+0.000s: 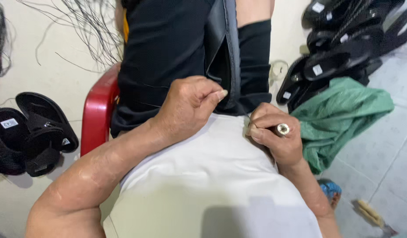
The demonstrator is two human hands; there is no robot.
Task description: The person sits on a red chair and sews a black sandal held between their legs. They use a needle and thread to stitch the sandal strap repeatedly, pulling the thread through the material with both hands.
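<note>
1. In the head view, the left hand (190, 105) is seen just left of centre, its fingers (214, 96) curled shut with thumb and forefinger pinched together against a black sandal upper (223, 57) of leather-like material with a grey edge, which runs from the pinch toward 12 o'clock.
2. Whether a thread or only the edge of the upper is pinched cannot be told.
3. The right hand (276, 136) is seen at 3 o'clock from the left hand, just beside it, closed in a fist around a tool whose round silvery metal end (283, 129) shows between thumb and forefinger; the rest of the tool is hidden in the fist.
4. The upper is held over black-clothed legs and a white shirt (212, 185), which fills the lower middle of the picture.
5. A red plastic chair (98, 112) is seen at 9 o'clock from the left hand.
6. Black sandals (40, 128) lie on the pale floor at the far 9 o'clock edge.
7. A heap of black sandal soles (344, 44) is piled at 2 o'clock, with a crumpled green cloth (340, 114) below it, at 3 o'clock from the right hand.
8. Loose black threads (86, 26) are spread at 11 o'clock.
9. A wooden-handled brush (371, 213) lies on the tiled floor at 5 o'clock.
</note>
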